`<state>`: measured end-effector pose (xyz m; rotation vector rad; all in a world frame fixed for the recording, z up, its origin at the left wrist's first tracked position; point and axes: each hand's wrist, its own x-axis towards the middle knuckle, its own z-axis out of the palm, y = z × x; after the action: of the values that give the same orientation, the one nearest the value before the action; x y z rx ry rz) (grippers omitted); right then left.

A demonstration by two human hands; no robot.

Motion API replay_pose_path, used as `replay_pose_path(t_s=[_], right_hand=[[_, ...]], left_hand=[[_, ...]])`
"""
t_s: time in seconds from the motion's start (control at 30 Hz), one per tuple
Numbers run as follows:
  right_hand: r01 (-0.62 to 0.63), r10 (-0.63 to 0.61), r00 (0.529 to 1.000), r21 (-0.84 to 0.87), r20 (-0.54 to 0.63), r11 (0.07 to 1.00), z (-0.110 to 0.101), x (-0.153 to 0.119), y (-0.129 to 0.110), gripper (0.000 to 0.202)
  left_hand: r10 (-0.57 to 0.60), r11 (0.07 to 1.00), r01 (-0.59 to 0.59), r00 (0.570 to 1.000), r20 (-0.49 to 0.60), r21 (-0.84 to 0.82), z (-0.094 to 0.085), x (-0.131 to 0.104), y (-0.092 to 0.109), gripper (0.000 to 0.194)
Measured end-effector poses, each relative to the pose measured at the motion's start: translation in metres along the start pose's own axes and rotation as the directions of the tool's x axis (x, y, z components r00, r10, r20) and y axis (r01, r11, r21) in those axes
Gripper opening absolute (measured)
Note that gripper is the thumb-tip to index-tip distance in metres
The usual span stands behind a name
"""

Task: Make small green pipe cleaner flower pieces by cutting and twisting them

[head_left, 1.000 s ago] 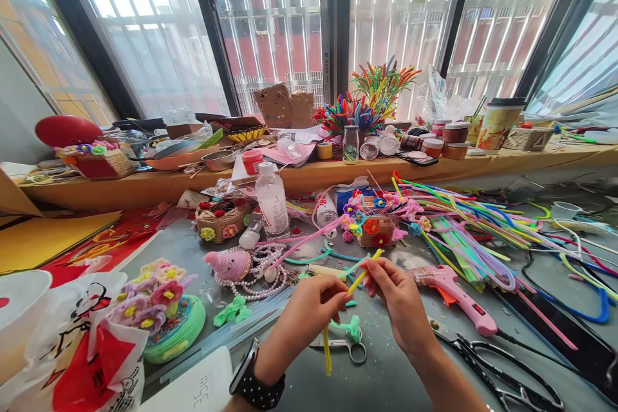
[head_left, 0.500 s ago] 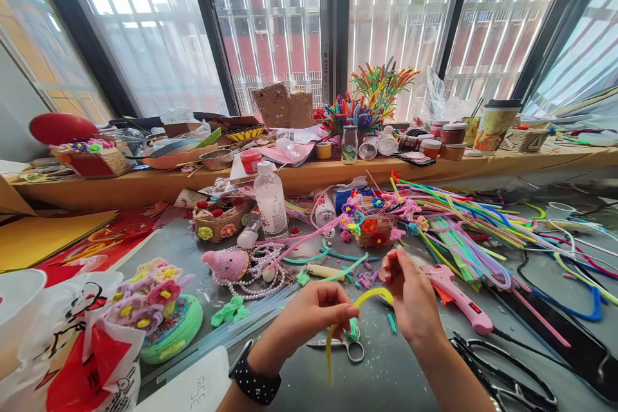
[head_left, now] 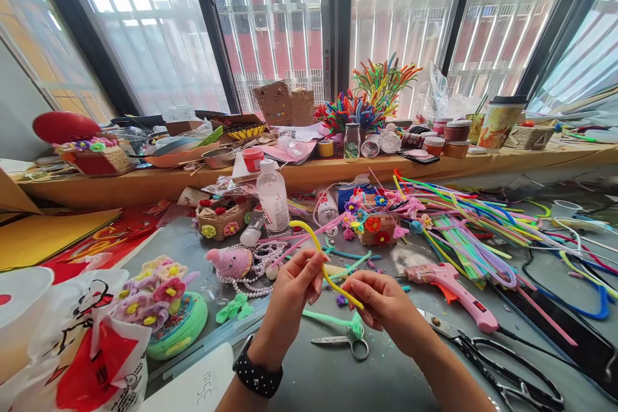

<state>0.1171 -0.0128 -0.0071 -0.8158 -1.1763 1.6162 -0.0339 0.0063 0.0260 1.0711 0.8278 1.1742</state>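
Note:
A curved yellow pipe cleaner (head_left: 309, 232) is stretched between both hands above the table. My left hand (head_left: 300, 280) pinches it around its middle, its upper end bending away to the left. Near its lower right end, my right hand (head_left: 376, 299) grips it between thumb and fingers. Below the hands lie small silver scissors (head_left: 345, 341) and a green pipe-cleaner piece (head_left: 328, 317) with a knotted tuft. Right of my right hand rest a pink glue gun (head_left: 456, 290) and large black-handled scissors (head_left: 502, 360).
Many coloured pipe cleaners (head_left: 473, 225) spread over the right side. A clear bottle (head_left: 273, 196), pearl strands (head_left: 263, 264) and a pink crocheted piece (head_left: 232, 262) stand behind my left hand. At left are a flower-topped green cushion (head_left: 181, 328) and a plastic bag (head_left: 106, 347).
My left hand has risen and turned upright, lifting the pipe cleaner's end. My right hand has moved down and left onto its other end. The green piece and small scissors now show more fully.

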Motion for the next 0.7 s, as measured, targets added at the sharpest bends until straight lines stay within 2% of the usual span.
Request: replay_pose_path(t_s=[0.17,0.3,0.43,0.57,0.63,0.7], right_hand=[[0.022,-0.025,0.999,0.107,0.023,0.994,0.0,0.0,-0.002,0.025],[0.031,-0.023,0.996,0.088,-0.081,0.996,0.001,0.0,-0.005,0.026],[0.05,-0.039,0.986,0.061,-0.163,0.997,-0.001,0.001,-0.007,0.026],[0.086,-0.08,0.979,0.025,-0.186,0.996,-0.002,0.002,-0.007,0.023],[0.105,-0.112,0.983,-0.054,-0.146,0.993,-0.001,0.002,-0.006,0.022],[0.129,-0.149,0.982,-0.164,-0.114,0.978,0.0,0.002,-0.004,0.02]], left_hand=[[0.029,0.998,-0.03,1.0,-0.004,-0.047,-0.001,-0.001,0.0,0.02],[0.043,0.998,-0.042,0.999,0.009,-0.055,0.0,-0.002,0.002,0.018],[0.067,0.998,-0.069,0.984,0.164,0.009,0.001,-0.008,0.003,0.01],[0.068,0.994,-0.091,0.94,0.335,0.055,0.004,-0.011,0.004,0.02],[0.019,0.995,-0.052,0.943,0.332,0.091,0.005,-0.008,0.003,0.026],[-0.06,0.99,0.023,0.96,0.273,0.14,0.005,-0.003,0.001,0.028]])
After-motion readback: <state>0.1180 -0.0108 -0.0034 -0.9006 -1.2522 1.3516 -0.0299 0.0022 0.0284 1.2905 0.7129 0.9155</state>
